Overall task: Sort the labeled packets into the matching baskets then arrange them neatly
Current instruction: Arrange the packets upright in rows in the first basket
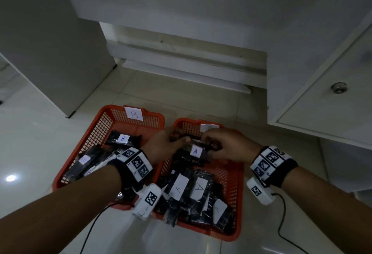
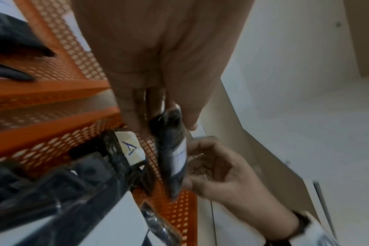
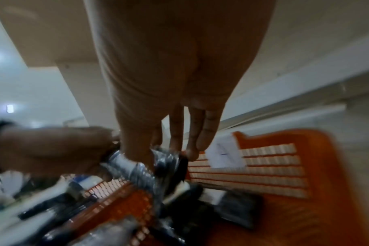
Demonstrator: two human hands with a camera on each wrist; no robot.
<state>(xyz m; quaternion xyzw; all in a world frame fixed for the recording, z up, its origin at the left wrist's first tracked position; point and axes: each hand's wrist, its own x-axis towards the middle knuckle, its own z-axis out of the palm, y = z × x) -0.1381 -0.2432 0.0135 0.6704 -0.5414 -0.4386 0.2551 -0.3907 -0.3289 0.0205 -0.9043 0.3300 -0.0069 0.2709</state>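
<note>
Two orange mesh baskets stand side by side on the floor. The left basket (image 1: 84,139) carries a tag marked B (image 1: 133,113), and the right basket (image 1: 238,197) has a tag half hidden behind my right hand. Both hold several black packets with white labels. My hands meet over the far end of the right basket. A black packet (image 1: 196,151) (image 2: 173,149) (image 3: 158,164) with a white A label hangs between them. My left hand (image 1: 181,141) (image 2: 169,126) pinches one end. My right hand (image 1: 208,143) (image 3: 171,153) grips the other end.
White cabinets (image 1: 332,100) rise on the right, with more white furniture at the far side and on the left. The pale tiled floor (image 1: 30,143) runs around the baskets. Black cables (image 1: 281,223) trail from both wrist cameras near the baskets' front edges.
</note>
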